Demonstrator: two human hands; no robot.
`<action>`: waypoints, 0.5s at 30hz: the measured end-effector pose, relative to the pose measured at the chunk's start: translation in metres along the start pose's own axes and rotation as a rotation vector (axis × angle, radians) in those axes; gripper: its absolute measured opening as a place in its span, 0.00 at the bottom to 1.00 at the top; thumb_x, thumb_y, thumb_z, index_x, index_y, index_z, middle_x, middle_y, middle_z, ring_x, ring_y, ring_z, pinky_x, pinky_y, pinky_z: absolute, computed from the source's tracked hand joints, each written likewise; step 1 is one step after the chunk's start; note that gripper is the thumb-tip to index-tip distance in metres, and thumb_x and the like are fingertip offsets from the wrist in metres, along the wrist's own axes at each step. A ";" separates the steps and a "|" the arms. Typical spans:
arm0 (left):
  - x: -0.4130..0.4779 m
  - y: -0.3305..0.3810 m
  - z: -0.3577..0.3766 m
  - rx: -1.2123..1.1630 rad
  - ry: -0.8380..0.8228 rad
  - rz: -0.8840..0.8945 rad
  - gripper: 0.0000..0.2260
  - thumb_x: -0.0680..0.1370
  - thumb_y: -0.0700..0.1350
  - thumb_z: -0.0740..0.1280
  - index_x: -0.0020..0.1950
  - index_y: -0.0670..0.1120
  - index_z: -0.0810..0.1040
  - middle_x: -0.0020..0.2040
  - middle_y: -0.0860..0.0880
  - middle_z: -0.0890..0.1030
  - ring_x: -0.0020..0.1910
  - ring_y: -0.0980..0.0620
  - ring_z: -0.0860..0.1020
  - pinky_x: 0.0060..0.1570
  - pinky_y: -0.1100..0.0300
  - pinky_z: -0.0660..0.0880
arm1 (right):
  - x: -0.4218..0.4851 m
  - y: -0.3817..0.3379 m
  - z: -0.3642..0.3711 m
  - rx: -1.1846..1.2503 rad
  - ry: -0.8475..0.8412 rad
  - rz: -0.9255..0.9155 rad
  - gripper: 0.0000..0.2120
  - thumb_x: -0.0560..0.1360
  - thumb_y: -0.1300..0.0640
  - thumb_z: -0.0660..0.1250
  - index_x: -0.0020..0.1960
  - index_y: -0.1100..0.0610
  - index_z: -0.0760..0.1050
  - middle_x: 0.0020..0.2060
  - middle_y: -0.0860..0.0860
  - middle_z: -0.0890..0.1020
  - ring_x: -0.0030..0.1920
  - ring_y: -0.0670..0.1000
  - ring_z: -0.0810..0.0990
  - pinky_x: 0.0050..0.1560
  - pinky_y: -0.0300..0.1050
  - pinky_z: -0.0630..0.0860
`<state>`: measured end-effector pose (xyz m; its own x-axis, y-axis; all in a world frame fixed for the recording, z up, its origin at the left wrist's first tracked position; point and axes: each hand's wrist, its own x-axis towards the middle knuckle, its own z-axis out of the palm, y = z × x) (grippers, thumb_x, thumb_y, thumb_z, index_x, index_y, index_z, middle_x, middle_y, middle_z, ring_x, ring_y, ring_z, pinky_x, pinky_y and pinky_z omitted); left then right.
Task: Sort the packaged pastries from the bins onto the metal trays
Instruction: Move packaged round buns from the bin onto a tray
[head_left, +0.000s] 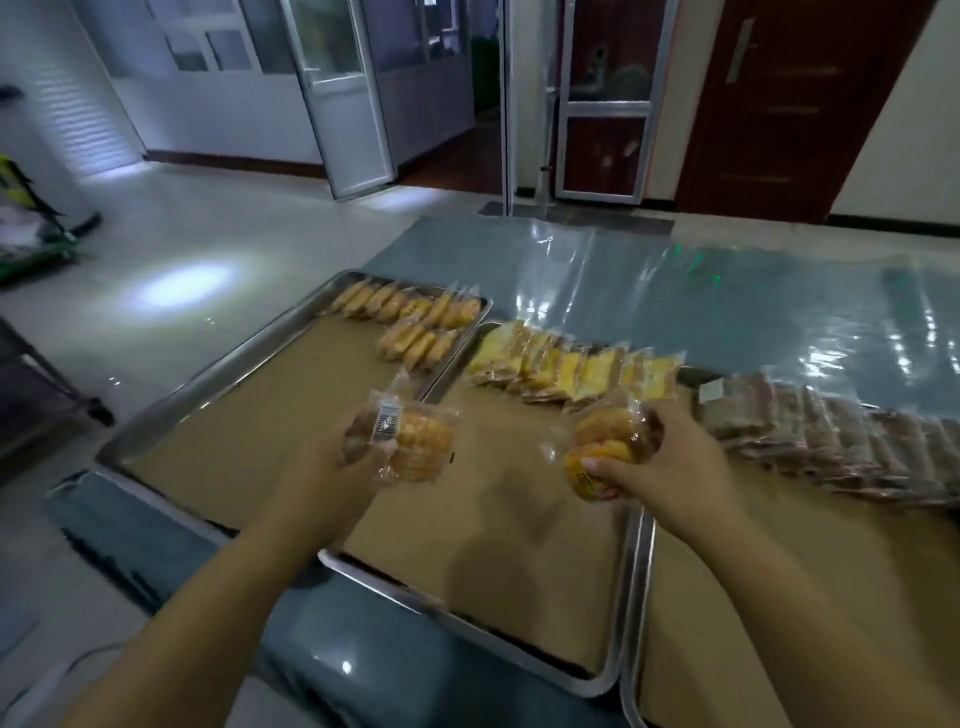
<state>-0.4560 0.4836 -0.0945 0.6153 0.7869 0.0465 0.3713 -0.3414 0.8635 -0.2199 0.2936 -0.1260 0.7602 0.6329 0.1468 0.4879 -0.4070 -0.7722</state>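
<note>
Three metal trays lined with brown paper lie side by side on a table: the left tray (156, 415), the middle tray (618, 649) and the right tray (631, 691). My left hand (337, 457) holds a packaged round golden pastry (415, 447) with a barcode label, over the gap between the left and middle trays. Above the middle tray, my right hand (670, 457) grips two packaged orange round pastries (602, 452). The left tray carries round golden pastries (415, 322) at its far end. The middle tray holds yellow packaged pastries (571, 369). Brown packaged pastries (841, 436) lie on the right tray.
The table is covered with shiny blue-grey plastic sheet (675, 291). A tiled floor (182, 249) lies to the left, with a green cart (31, 228) at the far left and a dark rack (31, 384) near the table. Glass doors (343, 93) and a wooden door (789, 104) stand behind.
</note>
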 end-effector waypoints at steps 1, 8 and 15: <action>0.016 -0.006 -0.010 0.001 -0.008 -0.010 0.12 0.77 0.38 0.64 0.58 0.50 0.75 0.48 0.51 0.81 0.45 0.58 0.80 0.41 0.66 0.76 | 0.010 -0.005 0.015 -0.007 0.002 0.014 0.28 0.56 0.42 0.80 0.47 0.46 0.68 0.39 0.40 0.75 0.38 0.40 0.74 0.31 0.35 0.67; 0.103 -0.047 -0.065 0.079 -0.010 0.022 0.10 0.75 0.38 0.67 0.53 0.51 0.76 0.47 0.51 0.81 0.47 0.51 0.81 0.50 0.44 0.77 | 0.077 -0.047 0.091 -0.169 -0.014 0.076 0.30 0.54 0.33 0.75 0.44 0.48 0.65 0.35 0.42 0.73 0.35 0.42 0.72 0.29 0.42 0.67; 0.158 -0.099 -0.092 0.005 -0.044 -0.054 0.12 0.76 0.37 0.66 0.59 0.45 0.76 0.49 0.54 0.82 0.47 0.59 0.81 0.45 0.67 0.77 | 0.121 -0.094 0.157 -0.132 -0.047 0.067 0.31 0.58 0.40 0.77 0.50 0.49 0.63 0.40 0.43 0.73 0.38 0.43 0.73 0.31 0.41 0.70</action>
<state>-0.4598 0.6886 -0.1268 0.6238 0.7812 -0.0223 0.4080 -0.3012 0.8619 -0.2409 0.5119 -0.1330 0.7736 0.6302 0.0659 0.4909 -0.5304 -0.6912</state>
